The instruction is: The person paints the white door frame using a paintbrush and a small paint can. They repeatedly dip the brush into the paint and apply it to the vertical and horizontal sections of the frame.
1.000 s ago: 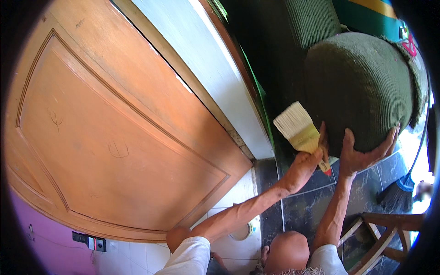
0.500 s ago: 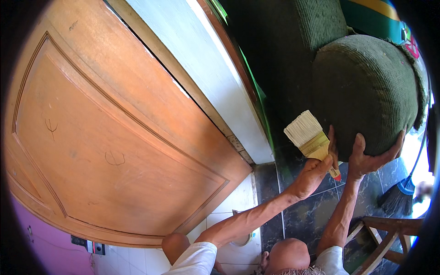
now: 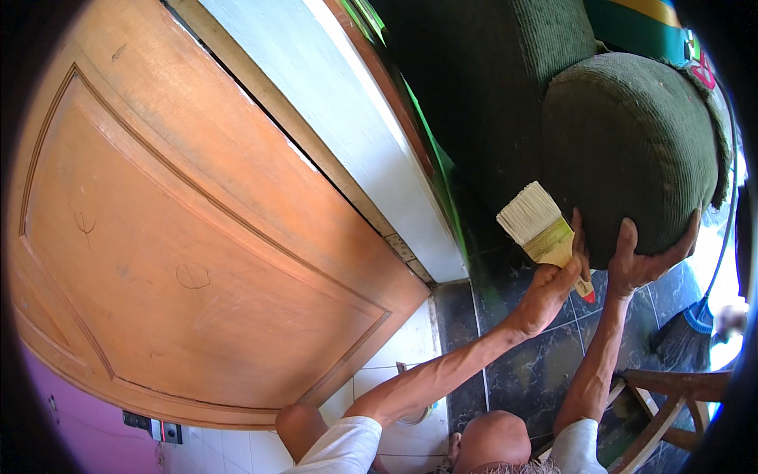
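Note:
My left hand point(image 3: 556, 283) is closed round the handle of a wide paintbrush point(image 3: 545, 229). The brush has pale bristles, a yellowish band and a red handle tip, and its bristles point up and to the left. Fingers of that hand also reach to the lower left edge of a dark green corduroy sofa arm point(image 3: 624, 150). On the underside of the same rounded arm, my right hand point(image 3: 636, 265) grips with thumb and fingers spread around it. The undersides of the fingers are hidden against the fabric.
An orange-brown wooden door point(image 3: 197, 237) fills the left, beside a pale blue-white frame point(image 3: 355, 118). At the right are a broom point(image 3: 685, 336) and a wooden chair or stool frame point(image 3: 671, 383). A round can point(image 3: 418, 415) sits partly behind my left arm.
Both hands stay at the sofa arm, the paintbrush still held. The left hand and brush have shifted slightly right and up in the picture; the door and frame appear slightly farther left.

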`<act>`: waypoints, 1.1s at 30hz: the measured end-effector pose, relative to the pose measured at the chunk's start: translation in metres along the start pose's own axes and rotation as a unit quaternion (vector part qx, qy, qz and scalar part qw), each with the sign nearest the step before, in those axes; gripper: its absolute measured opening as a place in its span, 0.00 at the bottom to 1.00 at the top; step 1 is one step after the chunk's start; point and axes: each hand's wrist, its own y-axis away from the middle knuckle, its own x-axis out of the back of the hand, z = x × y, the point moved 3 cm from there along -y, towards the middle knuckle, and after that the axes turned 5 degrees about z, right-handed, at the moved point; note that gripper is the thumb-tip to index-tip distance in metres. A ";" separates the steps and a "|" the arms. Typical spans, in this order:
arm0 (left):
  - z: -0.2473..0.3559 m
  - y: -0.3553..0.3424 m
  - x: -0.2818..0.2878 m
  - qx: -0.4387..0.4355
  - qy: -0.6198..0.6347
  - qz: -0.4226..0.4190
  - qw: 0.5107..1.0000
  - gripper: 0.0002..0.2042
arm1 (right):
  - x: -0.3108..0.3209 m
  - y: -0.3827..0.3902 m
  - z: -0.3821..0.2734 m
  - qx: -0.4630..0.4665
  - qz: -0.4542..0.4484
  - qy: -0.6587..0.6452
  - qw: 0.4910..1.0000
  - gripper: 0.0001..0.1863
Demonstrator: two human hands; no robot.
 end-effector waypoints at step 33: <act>0.006 0.151 0.001 0.054 -0.045 0.164 0.984 0.35 | 0.131 0.142 -0.138 -0.623 -0.143 -0.456 0.620 0.37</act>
